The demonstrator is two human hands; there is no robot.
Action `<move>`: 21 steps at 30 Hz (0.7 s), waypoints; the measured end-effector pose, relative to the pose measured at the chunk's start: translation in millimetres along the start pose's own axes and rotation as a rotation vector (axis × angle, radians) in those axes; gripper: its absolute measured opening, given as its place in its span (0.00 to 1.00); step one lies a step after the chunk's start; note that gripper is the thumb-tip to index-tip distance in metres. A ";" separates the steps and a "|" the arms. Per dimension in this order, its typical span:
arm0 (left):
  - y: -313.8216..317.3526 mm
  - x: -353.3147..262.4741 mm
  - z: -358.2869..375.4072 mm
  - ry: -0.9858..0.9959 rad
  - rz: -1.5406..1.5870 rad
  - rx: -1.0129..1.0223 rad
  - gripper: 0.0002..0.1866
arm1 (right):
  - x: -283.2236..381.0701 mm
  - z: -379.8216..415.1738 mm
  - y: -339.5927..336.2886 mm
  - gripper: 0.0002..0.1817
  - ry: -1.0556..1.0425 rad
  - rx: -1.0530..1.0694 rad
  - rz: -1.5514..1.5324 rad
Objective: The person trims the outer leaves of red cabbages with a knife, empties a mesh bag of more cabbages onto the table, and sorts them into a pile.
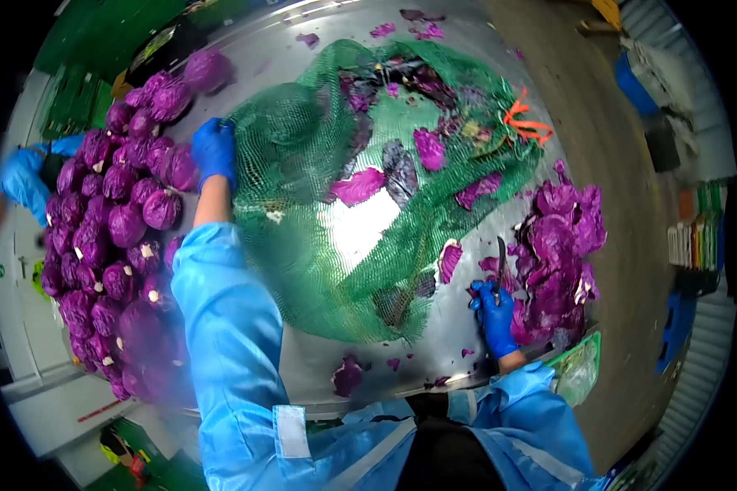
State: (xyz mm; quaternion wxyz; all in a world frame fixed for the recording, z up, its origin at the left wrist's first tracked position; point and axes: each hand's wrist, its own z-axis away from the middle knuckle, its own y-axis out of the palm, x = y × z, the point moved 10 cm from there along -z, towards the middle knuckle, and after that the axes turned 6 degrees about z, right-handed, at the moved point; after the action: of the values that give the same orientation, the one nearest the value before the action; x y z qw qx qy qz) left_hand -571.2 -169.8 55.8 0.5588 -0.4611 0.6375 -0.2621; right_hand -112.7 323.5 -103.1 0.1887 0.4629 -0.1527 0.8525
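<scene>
Netting, green and slack across metal table, with loose purple leaves amid its folds and orange strands at its right end. Grips netting's left edge with left hand, gloved fingers folded together, tips hidden; just off netting's lower right, holds curved knife in right hand, fingers curled round its handle. Left of netting, heaped cabbages, then co-worker's blue sleeve; right of netting, piled leaves.

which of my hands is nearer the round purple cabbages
Left: your blue-gloved left hand is beside the round purple cabbages; your right hand is beyond the green mesh net.
</scene>
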 end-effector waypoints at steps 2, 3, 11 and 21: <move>-22.5 0.9 0.5 0.031 0.136 -0.163 0.14 | 3.4 -0.1 0.0 0.09 -0.033 0.003 0.042; -38.3 12.5 -8.0 0.079 0.453 -0.186 0.13 | 0.5 -3.0 -0.4 0.09 -0.044 -0.034 -0.010; -217.2 28.4 94.8 0.448 0.367 -0.499 0.13 | -12.1 -8.3 -4.1 0.11 -0.068 0.014 -0.056; -249.8 215.0 86.9 -0.055 0.364 -0.097 0.12 | -1.8 -8.9 -14.7 0.10 -0.221 -0.091 -0.015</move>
State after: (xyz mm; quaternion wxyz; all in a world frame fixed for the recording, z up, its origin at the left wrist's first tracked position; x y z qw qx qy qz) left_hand -403.8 -452.7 146.1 0.5914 -0.3713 0.7068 -0.1131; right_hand -111.6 340.0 -108.0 0.1979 0.5460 -0.2078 0.7871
